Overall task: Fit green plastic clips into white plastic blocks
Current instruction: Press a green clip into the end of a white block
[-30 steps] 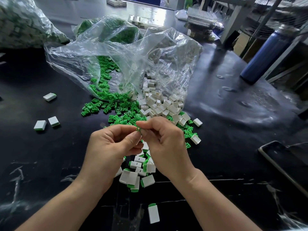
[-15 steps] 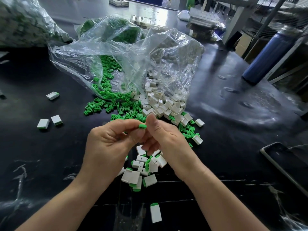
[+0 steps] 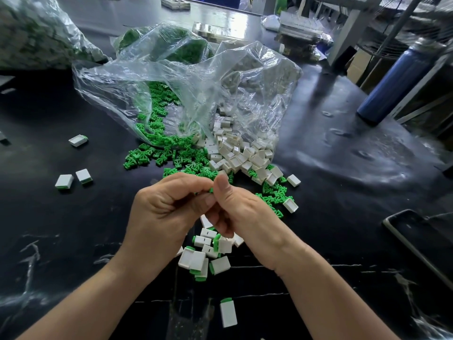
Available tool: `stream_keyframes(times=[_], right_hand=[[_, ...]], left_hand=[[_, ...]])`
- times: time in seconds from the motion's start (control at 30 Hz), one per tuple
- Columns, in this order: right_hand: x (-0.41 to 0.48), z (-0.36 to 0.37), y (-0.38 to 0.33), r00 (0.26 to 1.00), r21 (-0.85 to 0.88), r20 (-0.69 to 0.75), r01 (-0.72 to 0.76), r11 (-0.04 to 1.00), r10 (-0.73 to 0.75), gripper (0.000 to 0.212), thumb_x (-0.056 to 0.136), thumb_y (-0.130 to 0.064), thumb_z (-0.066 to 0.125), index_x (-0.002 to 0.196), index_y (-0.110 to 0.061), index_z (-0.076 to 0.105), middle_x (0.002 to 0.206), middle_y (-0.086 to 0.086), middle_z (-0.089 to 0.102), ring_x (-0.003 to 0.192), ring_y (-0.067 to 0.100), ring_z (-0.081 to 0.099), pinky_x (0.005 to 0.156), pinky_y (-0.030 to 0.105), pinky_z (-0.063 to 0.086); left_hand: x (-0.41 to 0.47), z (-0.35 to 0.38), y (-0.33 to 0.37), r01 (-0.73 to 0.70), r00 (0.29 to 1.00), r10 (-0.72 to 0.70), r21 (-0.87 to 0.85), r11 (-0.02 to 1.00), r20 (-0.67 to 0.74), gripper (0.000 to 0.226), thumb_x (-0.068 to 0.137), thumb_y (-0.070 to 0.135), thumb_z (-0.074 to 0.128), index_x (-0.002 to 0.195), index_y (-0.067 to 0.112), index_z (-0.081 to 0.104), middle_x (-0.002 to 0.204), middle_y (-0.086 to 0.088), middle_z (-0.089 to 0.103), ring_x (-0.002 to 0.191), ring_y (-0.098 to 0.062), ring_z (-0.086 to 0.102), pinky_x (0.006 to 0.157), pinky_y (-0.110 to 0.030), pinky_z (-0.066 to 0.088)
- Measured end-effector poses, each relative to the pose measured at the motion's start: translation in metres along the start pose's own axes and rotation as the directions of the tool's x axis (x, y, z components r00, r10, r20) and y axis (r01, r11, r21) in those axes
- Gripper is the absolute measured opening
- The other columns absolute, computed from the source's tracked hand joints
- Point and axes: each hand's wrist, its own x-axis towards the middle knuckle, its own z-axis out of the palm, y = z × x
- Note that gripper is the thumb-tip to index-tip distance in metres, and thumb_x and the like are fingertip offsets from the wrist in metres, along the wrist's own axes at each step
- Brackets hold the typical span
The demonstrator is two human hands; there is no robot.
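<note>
The clip (image 3: pixel 210 190), plainly green between the thumbs half a second ago, is now a sliver above the tabletop's (image 3: pixel 73 229) near middle, pinched by the closed grips of left hand (image 3: pixel 166 212) and right hand (image 3: pixel 245 212), likely seating into a block hidden by the fingers.

Single view: head-worn wide-angle camera, facing forward and down, close above left hand (image 3: pixel 166 212) and right hand (image 3: pixel 247 217); table (image 3: pixel 338 217) recedes beyond the grip

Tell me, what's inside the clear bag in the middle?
The bag holds green clips and white blocks, spilling out its mouth. Crinkled plastic blurs what lies deeper.
</note>
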Motion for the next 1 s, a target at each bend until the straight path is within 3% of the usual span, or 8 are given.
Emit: stream_keyframes(times=[0.13, 0.33, 0.57, 0.67, 0.8, 0.9, 1.0], right_hand=[[0.0000, 0.0013, 0.0000, 1.000, -0.006, -0.002, 0.023, 1.000, -0.023, 0.045, 0.077, -0.059, 0.030, 0.052, -0.031, 0.054, 0.054, -0.016, 0.042, 0.051, 0.001, 0.037, 0.051, 0.012, 0.035], [0.0000, 0.0005, 0.0001, 1.000, -0.026, -0.002, 0.010, 1.000, -0.010, 0.046, 0.075, -0.060, 0.028, 0.060, -0.021, 0.046, 0.058, -0.010, 0.041, 0.052, 0.003, 0.037, 0.052, 0.015, 0.034], [-0.0008, 0.0032, 0.0000, 1.000, 0.021, 0.015, -0.010, 1.000, 0.009, 0.048, 0.074, -0.060, 0.030, 0.064, -0.017, 0.048, 0.057, -0.009, 0.043, 0.051, 0.003, 0.038, 0.052, 0.014, 0.035], [0.0005, 0.0012, -0.0009, 0.997, 0.084, 0.060, -0.050, 0.995, 0.045, 0.051, 0.071, -0.064, 0.032, 0.065, -0.017, 0.052, 0.058, -0.007, 0.048, 0.051, 0.005, 0.042, 0.052, 0.017, 0.036], [0.0002, -0.0018, -0.0009, 0.993, 0.045, 0.098, -0.065, 0.997, 0.060, 0.055, 0.075, -0.069, 0.027, 0.057, -0.030, 0.062, 0.056, -0.011, 0.050, 0.054, 0.006, 0.044, 0.054, 0.020, 0.038], [-0.0018, -0.0016, -0.0040, 0.997, -0.012, 0.078, -0.017, 1.000, 0.018, 0.052, 0.082, -0.062, 0.023, 0.054, -0.045, 0.063, 0.058, -0.010, 0.044, 0.053, 0.002, 0.039, 0.052, 0.014, 0.037], [-0.0029, 0.0046, -0.0086, 0.996, 0.066, 0.077, 0.027, 0.997, -0.032, 0.049, 0.081, -0.058, 0.026, 0.051, -0.043, 0.061, 0.054, -0.015, 0.041, 0.047, -0.002, 0.038, 0.049, 0.006, 0.032]], left_hand=[[0.0002, -0.0056, -0.0044, 0.029, 0.999, -0.027, 0.035, 0.999, -0.042, 0.012, 0.075, 0.010, 0.064, 0.086, 0.010, 0.069, 0.072, -0.006, 0.066, 0.056, -0.016, 0.065, 0.055, -0.019, 0.051], [-0.0007, -0.0065, -0.0043, 0.022, 0.997, -0.011, 0.130, 0.991, -0.082, 0.015, 0.074, 0.014, 0.064, 0.087, 0.015, 0.069, 0.077, -0.002, 0.067, 0.063, -0.011, 0.065, 0.058, -0.015, 0.049], [-0.0017, -0.0058, -0.0039, 0.024, 0.997, -0.017, 0.089, 0.996, -0.080, 0.012, 0.074, 0.013, 0.063, 0.082, 0.007, 0.071, 0.077, -0.006, 0.064, 0.060, -0.012, 0.065, 0.055, -0.019, 0.052], [-0.0022, -0.0069, -0.0052, 0.054, 0.996, -0.054, -0.009, 0.999, -0.072, 0.015, 0.077, 0.018, 0.069, 0.085, 0.005, 0.070, 0.078, -0.008, 0.062, 0.055, -0.022, 0.062, 0.050, -0.027, 0.053], [-0.0026, -0.0040, -0.0055, 0.054, 0.998, -0.055, -0.022, 0.998, -0.034, 0.015, 0.074, 0.015, 0.066, 0.087, 0.009, 0.068, 0.080, -0.007, 0.060, 0.051, -0.020, 0.062, 0.048, -0.027, 0.053], [-0.0024, -0.0024, -0.0048, 0.047, 0.999, -0.048, -0.041, 0.998, -0.010, 0.018, 0.073, 0.012, 0.063, 0.089, 0.010, 0.068, 0.082, -0.010, 0.059, 0.056, -0.017, 0.065, 0.052, -0.023, 0.054], [-0.0022, -0.0058, -0.0053, 0.048, 0.999, -0.050, -0.087, 0.995, -0.018, 0.013, 0.075, 0.021, 0.072, 0.085, 0.013, 0.073, 0.083, -0.011, 0.061, 0.062, -0.022, 0.066, 0.055, -0.024, 0.055]])
